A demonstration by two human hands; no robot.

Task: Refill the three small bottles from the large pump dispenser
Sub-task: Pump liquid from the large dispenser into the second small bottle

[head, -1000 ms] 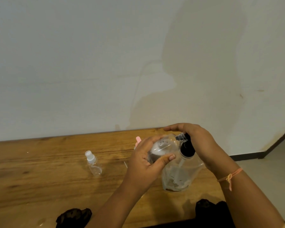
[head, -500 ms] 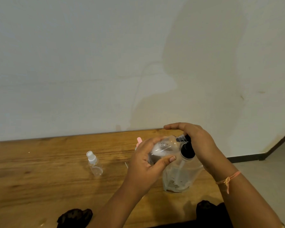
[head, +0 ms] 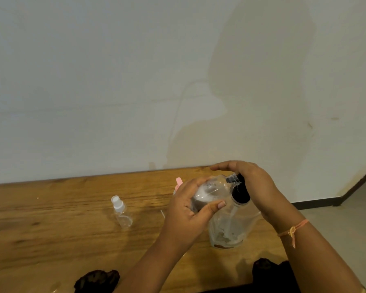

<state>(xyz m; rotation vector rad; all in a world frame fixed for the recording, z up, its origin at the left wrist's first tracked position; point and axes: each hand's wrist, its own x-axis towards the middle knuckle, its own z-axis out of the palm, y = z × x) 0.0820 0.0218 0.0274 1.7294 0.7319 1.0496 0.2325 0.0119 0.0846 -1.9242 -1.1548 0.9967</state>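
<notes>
Wooden table (head: 51, 208) against a pale wall: the left hand (head: 186, 216) grips a small bottle (head: 211, 190) tilted nearly sideways, its long axis pointing right. The threaded neck meets the black pump head (head: 241, 193) of the large dispenser (head: 232, 227), where the right hand (head: 254, 182) rests, fingers arched, grasping nothing.

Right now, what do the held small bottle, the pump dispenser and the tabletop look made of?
Small bottle: clear plastic, seemingly; glossy and see-through.
Pump dispenser: see-through glossy walls; plastic or glass, cannot tell.
Tabletop: wood or wood veneer; brown grain shows, slight sheen.
</notes>
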